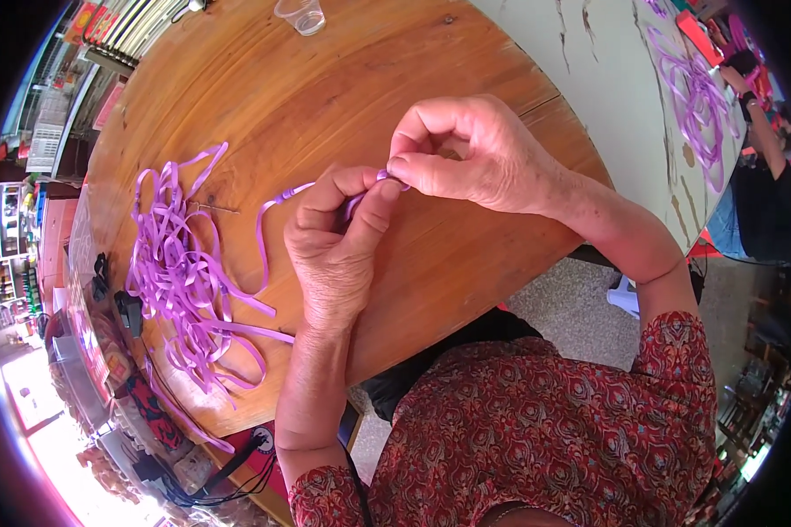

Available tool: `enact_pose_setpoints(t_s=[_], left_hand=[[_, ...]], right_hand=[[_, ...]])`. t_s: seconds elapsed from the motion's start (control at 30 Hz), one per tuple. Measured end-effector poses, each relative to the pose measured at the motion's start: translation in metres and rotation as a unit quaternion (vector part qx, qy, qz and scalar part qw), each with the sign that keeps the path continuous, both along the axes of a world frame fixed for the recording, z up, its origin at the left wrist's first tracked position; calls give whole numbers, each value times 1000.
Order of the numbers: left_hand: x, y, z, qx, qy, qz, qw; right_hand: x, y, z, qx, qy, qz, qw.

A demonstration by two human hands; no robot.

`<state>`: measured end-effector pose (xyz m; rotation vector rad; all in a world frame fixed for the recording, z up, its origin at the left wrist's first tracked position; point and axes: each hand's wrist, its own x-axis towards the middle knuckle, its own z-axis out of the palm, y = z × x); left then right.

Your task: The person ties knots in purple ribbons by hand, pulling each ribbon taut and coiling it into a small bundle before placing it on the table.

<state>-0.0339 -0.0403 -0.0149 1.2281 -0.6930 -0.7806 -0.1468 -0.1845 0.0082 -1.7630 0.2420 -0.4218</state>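
Note:
Above the wooden table, my left hand (338, 233) pinches a purple ribbon (272, 206) between thumb and forefinger. My right hand (475, 162) meets it from the right, its thumb and forefinger closed on the same ribbon at a small loop or knot whose detail I cannot make out. From the left hand the ribbon runs left and down, with a small gathered spot near the fingers. It leads toward a loose tangled heap of purple ribbon (185, 272) on the table's left part. One strand of the heap passes behind my left wrist.
The round wooden table (466, 61) bears a clear plastic cup (308, 19) at its far edge. A worn white table (589, 53) adjoins it on the right, with more purple ribbon (699, 105) and another person's arm (765, 132) beside it. Shelves and boxes line the left.

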Motion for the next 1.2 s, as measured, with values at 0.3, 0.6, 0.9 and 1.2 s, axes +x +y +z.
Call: enact_pose_setpoints(t_s=[0.3,0.6,0.9,1.2], left_hand=[[-2,0,3,-46,-22,-23,998],[2,2,-4,-89,63,-57,992],[1,1,-2,-112,155,-70,979],[3,2,-5,-136,225,-89,961]], right_hand=[[-2,5,4,47,16,-19,999],[-5,4,5,66,19,6,998],[0,2,0,-238,-189,-26,952],[0,1,0,-228,-210,2,951]])
